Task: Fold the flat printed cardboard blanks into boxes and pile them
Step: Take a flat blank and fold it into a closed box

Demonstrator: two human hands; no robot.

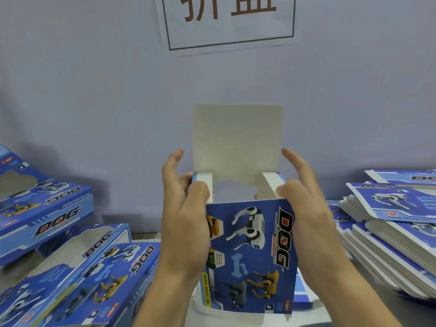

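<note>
A packing workstation: stacked flat blanks (pixel 391 234), folded boxes (pixel 44 208), wall sign (pixel 228 20).

A plain pale lilac wall (pixel 94 79) fills the background. A white paper sign (pixel 230 22) with brown characters hangs at its top centre.

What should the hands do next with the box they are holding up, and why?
Probably fold the two side flaps inward, then bring the tall lid flap down over them. The box is already squared up, its top is open, the lid flap stands upright, and the left hand and right hand each have a thumb on a side flap.
</note>
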